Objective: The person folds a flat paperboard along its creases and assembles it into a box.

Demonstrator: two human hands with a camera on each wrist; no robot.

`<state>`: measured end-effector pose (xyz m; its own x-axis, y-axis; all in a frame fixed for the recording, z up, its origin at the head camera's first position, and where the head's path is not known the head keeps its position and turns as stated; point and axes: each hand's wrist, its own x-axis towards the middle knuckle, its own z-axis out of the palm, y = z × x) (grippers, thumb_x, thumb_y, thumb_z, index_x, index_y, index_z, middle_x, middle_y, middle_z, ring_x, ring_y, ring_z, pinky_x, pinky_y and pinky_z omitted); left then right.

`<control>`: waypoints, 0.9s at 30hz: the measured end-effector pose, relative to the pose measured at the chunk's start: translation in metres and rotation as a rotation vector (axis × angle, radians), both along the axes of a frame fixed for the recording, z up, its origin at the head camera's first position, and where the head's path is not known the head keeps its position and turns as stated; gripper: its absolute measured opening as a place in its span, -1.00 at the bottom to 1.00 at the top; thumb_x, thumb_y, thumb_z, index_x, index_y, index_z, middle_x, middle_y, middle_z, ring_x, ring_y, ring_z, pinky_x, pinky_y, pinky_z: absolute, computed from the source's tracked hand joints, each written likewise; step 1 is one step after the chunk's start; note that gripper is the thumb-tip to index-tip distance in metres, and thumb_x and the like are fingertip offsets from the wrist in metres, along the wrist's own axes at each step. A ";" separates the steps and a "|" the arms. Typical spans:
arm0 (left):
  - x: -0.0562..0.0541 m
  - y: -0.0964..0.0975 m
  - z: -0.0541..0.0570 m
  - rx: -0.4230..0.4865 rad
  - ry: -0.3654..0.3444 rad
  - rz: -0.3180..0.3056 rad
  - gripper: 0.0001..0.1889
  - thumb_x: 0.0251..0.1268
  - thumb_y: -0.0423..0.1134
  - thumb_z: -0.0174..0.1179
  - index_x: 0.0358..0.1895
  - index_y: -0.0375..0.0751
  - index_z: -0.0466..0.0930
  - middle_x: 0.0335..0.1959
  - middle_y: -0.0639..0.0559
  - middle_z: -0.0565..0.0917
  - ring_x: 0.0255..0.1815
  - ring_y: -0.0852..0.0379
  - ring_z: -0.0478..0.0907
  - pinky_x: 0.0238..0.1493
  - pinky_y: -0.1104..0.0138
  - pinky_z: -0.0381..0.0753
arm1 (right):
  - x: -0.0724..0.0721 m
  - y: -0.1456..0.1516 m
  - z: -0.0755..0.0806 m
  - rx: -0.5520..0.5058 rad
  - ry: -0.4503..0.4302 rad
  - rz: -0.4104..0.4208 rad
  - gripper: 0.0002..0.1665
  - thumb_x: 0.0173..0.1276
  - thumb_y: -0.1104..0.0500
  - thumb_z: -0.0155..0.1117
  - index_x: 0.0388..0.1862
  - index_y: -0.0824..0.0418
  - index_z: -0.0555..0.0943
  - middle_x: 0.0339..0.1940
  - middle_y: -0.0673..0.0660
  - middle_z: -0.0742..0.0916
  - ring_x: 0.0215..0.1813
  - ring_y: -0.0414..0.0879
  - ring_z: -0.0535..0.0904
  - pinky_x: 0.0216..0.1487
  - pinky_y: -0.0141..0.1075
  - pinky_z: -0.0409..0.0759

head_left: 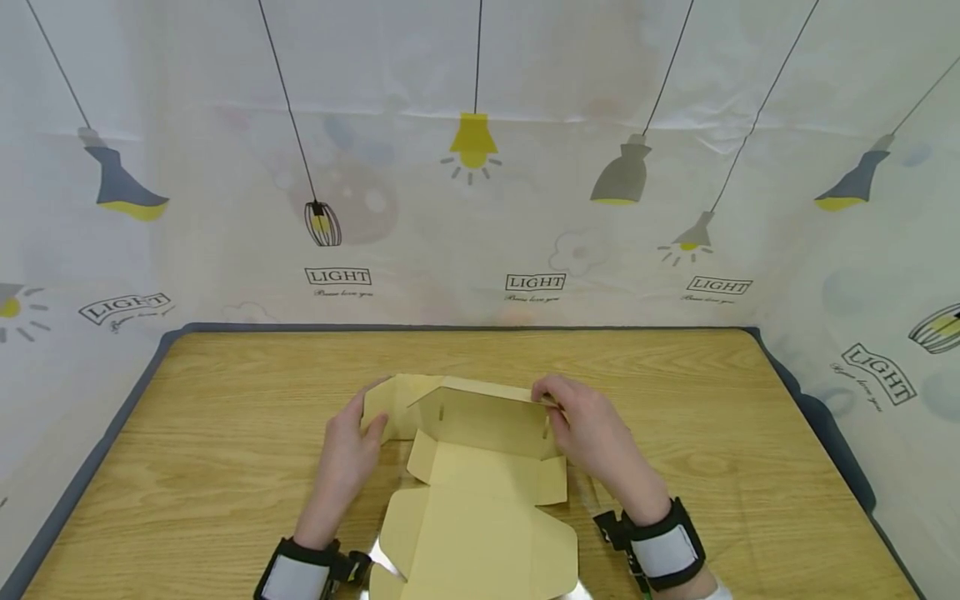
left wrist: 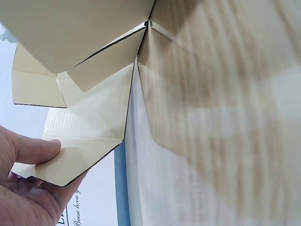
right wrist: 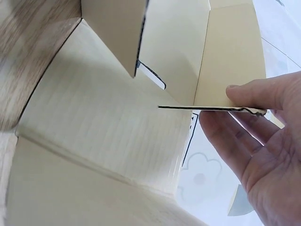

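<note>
A partly folded cardboard box (head_left: 480,525) with a pale yellow inside lies on the table in the head view, its far panel standing up and side flaps spread. My left hand (head_left: 352,446) pinches the side flap at the far left, thumb on the inner face, as the left wrist view shows with the flap (left wrist: 70,160). At the far right corner my right hand (head_left: 592,425) pinches the top flap of the raised panel. In the right wrist view that flap (right wrist: 221,56) sits between the thumb and fingers. Slots show in the raised panel near its ends.
The box rests on a wood-grain table (head_left: 225,408) with a dark edge. Behind and beside it hangs a white cloth (head_left: 420,208) printed with lamps. Something shiny (head_left: 386,562) pokes out under the near left flaps.
</note>
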<state>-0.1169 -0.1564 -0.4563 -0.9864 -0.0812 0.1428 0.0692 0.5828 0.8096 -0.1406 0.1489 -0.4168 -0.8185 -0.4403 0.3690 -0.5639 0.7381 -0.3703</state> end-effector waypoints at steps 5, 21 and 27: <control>0.000 0.001 0.000 0.000 -0.011 0.005 -0.52 0.30 -0.46 0.10 0.29 -0.15 0.39 0.17 -0.20 0.56 0.21 -0.15 0.49 0.21 0.00 0.49 | 0.000 -0.001 -0.001 -0.013 -0.005 -0.008 -0.67 0.18 0.45 0.28 -0.18 0.09 0.54 -0.24 0.01 0.70 -0.33 -0.22 0.57 -0.38 -0.38 0.58; 0.003 0.014 0.019 -0.120 0.386 -0.029 -0.40 0.12 -0.30 0.36 0.27 -0.25 0.41 0.25 -0.16 0.49 0.27 -0.13 0.41 0.25 0.01 0.45 | 0.000 -0.008 -0.005 -0.077 0.070 -0.068 -0.73 0.19 0.45 0.28 -0.20 0.16 0.56 -0.28 0.07 0.71 -0.31 -0.15 0.63 -0.37 -0.32 0.62; 0.006 0.024 0.018 -0.306 0.568 -0.083 -0.51 0.03 -0.37 0.40 0.11 -0.29 0.55 0.04 -0.16 0.62 0.06 -0.11 0.56 0.10 0.13 0.59 | 0.000 -0.011 -0.006 -0.084 0.121 -0.078 -0.70 0.14 0.49 0.29 -0.24 0.16 0.54 -0.28 0.08 0.70 -0.30 -0.11 0.65 -0.36 -0.32 0.64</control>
<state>-0.1111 -0.1326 -0.4381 -0.7514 0.1196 0.6489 0.4929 0.7556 0.4315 -0.1401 0.1378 -0.4227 -0.7963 -0.3404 0.5001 -0.5503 0.7508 -0.3652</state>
